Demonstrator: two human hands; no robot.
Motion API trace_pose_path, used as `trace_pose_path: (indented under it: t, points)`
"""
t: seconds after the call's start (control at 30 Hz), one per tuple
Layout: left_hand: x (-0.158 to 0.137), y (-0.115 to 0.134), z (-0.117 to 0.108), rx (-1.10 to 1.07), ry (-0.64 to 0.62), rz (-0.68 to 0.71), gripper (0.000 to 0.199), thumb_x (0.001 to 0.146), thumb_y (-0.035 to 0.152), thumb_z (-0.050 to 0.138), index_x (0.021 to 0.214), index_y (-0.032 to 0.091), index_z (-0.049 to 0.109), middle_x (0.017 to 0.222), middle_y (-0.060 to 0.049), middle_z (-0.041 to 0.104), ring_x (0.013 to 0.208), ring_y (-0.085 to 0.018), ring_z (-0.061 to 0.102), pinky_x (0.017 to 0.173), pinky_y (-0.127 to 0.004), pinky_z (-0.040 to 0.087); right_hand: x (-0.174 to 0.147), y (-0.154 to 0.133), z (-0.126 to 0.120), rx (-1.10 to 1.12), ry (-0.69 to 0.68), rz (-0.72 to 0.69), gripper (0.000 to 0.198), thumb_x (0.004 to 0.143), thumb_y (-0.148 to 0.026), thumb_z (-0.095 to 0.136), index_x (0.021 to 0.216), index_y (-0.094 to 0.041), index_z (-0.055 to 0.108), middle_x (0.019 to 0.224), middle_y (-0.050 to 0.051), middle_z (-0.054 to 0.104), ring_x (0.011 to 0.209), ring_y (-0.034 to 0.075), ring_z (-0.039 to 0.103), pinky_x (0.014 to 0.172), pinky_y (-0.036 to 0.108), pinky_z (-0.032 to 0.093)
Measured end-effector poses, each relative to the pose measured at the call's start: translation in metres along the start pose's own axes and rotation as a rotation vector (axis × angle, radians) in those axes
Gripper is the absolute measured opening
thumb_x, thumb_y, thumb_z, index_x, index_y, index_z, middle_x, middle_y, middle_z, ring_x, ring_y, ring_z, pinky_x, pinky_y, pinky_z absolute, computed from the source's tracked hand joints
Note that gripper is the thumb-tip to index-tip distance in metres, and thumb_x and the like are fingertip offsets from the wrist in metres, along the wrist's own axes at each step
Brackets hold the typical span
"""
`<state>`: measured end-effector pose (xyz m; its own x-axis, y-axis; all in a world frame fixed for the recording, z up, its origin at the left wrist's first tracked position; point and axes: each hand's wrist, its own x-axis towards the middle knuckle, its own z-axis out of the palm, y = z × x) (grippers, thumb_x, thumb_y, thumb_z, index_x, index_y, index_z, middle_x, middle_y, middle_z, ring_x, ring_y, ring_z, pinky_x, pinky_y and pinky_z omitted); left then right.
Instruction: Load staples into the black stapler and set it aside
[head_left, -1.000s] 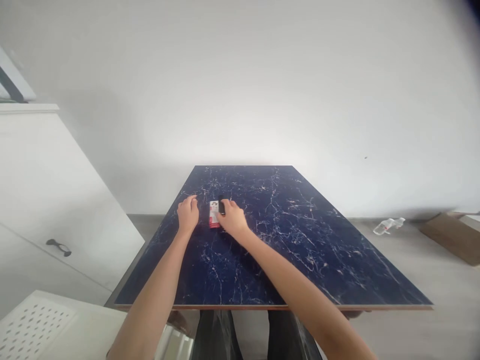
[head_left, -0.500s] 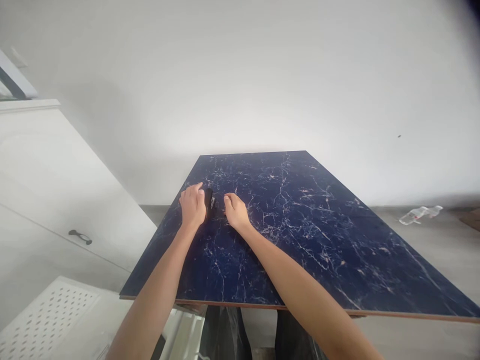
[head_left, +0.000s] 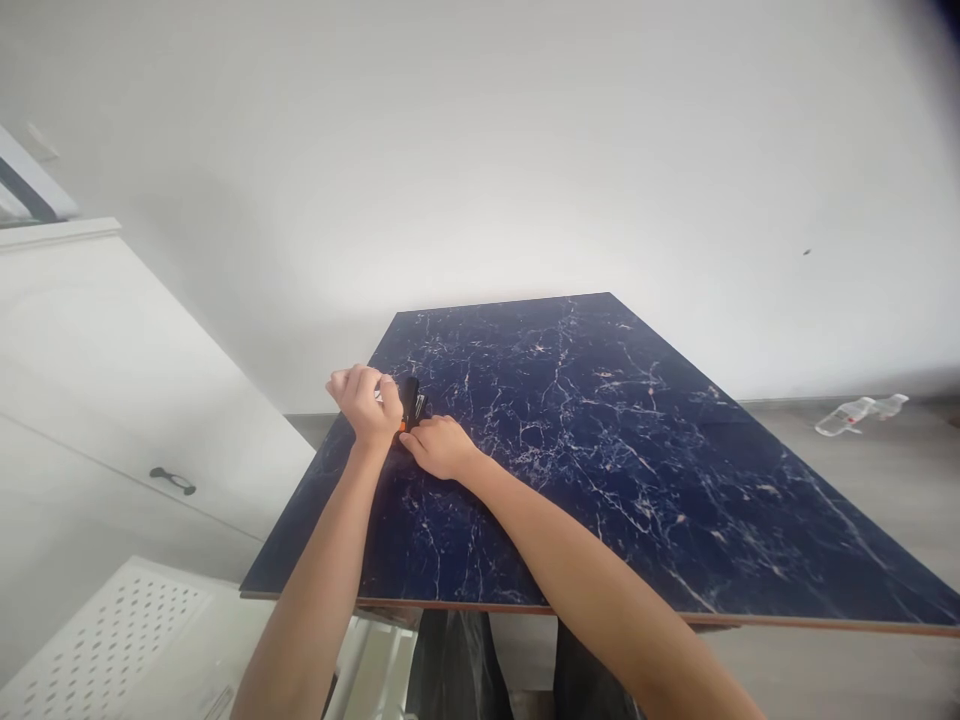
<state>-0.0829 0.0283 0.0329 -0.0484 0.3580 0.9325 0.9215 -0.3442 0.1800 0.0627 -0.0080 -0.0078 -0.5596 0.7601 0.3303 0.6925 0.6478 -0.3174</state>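
Observation:
A small black device [head_left: 410,397] with a shiny metal part and a bit of orange stands on the blue marbled table [head_left: 600,450], left of the middle. Its shape resembles a stapler, but much of it is covered. My right hand [head_left: 442,447] grips its near end, the thumb on the near side and the fingers across it. Just left of the device, my left hand [head_left: 362,402] is raised with curled fingers. A small pale patch shows between its thumb and fingers; what it is I cannot make out.
A white cabinet [head_left: 112,370] with a dark handle [head_left: 172,481] stands on the left, above a white perforated panel [head_left: 105,630]. The white wall [head_left: 480,150] rises behind the table. Clear plastic bottles [head_left: 855,413] lie on the floor at the right.
My left hand has come off the black device, lifting and moving left with its fingers curling. My right hand has moved left and down onto the device's near end.

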Motion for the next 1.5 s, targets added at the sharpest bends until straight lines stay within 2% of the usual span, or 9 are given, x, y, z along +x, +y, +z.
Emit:
trace_pose_path:
  t: [0.17, 0.4, 0.53, 0.67, 0.8, 0.93, 1.13, 1.27, 1.5]
  points:
    - [-0.009, 0.006, 0.005, -0.123, -0.606, 0.205, 0.037, 0.097, 0.035, 0.043, 0.062, 0.026, 0.038, 0.065, -0.005, 0.051, 0.08, -0.025, 0.053, 0.084, -0.041, 0.046, 0.0, 0.002, 0.0, 0.002, -0.022, -0.014, 0.038, 0.103, -0.037, 0.042, 0.112, -0.019, 0.074, 0.11, 0.011, 0.075, 0.099, 0.027, 0.068, 0.092, 0.039, 0.044]
    - [-0.01, 0.006, -0.003, -0.03, -0.321, -0.035, 0.028, 0.1, 0.033, 0.04, 0.084, 0.022, 0.059, 0.088, -0.011, 0.065, 0.093, -0.027, 0.059, 0.09, -0.041, 0.046, -0.002, 0.002, 0.0, -0.037, -0.036, -0.051, 0.035, 0.098, -0.039, 0.049, 0.093, -0.017, 0.076, 0.098, 0.01, 0.074, 0.094, 0.026, 0.066, 0.087, 0.038, 0.045]
    - [-0.007, 0.009, -0.006, 0.251, -0.598, -0.146, 0.043, 0.093, 0.042, 0.056, 0.13, 0.019, 0.061, 0.118, -0.015, 0.069, 0.113, -0.036, 0.059, 0.099, -0.047, 0.043, 0.0, 0.006, -0.003, -0.001, -0.038, -0.017, 0.03, 0.096, -0.035, 0.05, 0.087, -0.018, 0.074, 0.096, 0.009, 0.073, 0.09, 0.024, 0.067, 0.085, 0.036, 0.045]
    - [-0.005, 0.006, -0.007, 0.249, -0.85, -0.161, 0.043, 0.087, 0.044, 0.065, 0.124, 0.021, 0.066, 0.103, -0.012, 0.075, 0.104, -0.036, 0.065, 0.087, -0.042, 0.049, 0.001, 0.02, -0.007, 0.139, 0.083, 0.214, 0.027, 0.097, -0.032, 0.047, 0.091, -0.021, 0.071, 0.099, 0.008, 0.072, 0.088, 0.022, 0.066, 0.081, 0.033, 0.048]
    - [-0.011, 0.008, -0.006, 0.106, -0.792, -0.117, 0.037, 0.082, 0.028, 0.07, 0.119, 0.025, 0.071, 0.099, -0.007, 0.076, 0.096, -0.03, 0.067, 0.081, -0.036, 0.05, 0.006, 0.042, -0.009, 0.412, 0.35, 0.471, 0.026, 0.094, -0.025, 0.047, 0.113, -0.02, 0.065, 0.109, 0.01, 0.07, 0.101, 0.024, 0.065, 0.092, 0.036, 0.049]
    - [-0.022, 0.018, 0.002, -0.013, -0.602, 0.142, 0.043, 0.083, 0.013, 0.065, 0.123, 0.027, 0.073, 0.105, -0.007, 0.074, 0.103, -0.029, 0.062, 0.094, -0.042, 0.048, 0.016, 0.058, -0.009, 1.071, 0.482, 0.768, 0.042, 0.099, -0.042, 0.043, 0.135, -0.022, 0.05, 0.11, 0.01, 0.068, 0.094, 0.023, 0.068, 0.084, 0.038, 0.056]
    - [-0.026, 0.027, 0.01, -0.155, -0.521, 0.463, 0.036, 0.093, 0.009, 0.054, 0.107, 0.031, 0.08, 0.11, -0.006, 0.073, 0.109, -0.027, 0.057, 0.104, -0.048, 0.044, 0.023, 0.073, -0.009, 1.702, 0.599, 0.926, 0.044, 0.101, -0.05, 0.027, 0.124, -0.021, 0.051, 0.099, 0.01, 0.067, 0.077, 0.023, 0.069, 0.068, 0.038, 0.06]
    - [-0.032, 0.024, 0.009, -0.127, -0.494, 0.342, 0.037, 0.095, 0.01, 0.053, 0.115, 0.03, 0.077, 0.115, -0.007, 0.073, 0.111, -0.027, 0.058, 0.104, -0.047, 0.045, 0.023, 0.078, -0.005, 1.661, 0.58, 0.853, 0.026, 0.094, -0.037, 0.042, 0.109, -0.022, 0.058, 0.093, 0.009, 0.066, 0.075, 0.022, 0.068, 0.073, 0.038, 0.061]
    - [-0.032, 0.013, 0.013, -0.07, -0.466, -0.05, 0.049, 0.091, 0.029, 0.068, 0.139, 0.019, 0.062, 0.119, -0.012, 0.074, 0.11, -0.03, 0.067, 0.099, -0.04, 0.051, 0.023, 0.069, 0.001, 1.622, 0.6, 0.819, 0.039, 0.092, -0.043, 0.052, 0.126, -0.024, 0.056, 0.126, 0.014, 0.062, 0.097, 0.022, 0.07, 0.089, 0.039, 0.06]
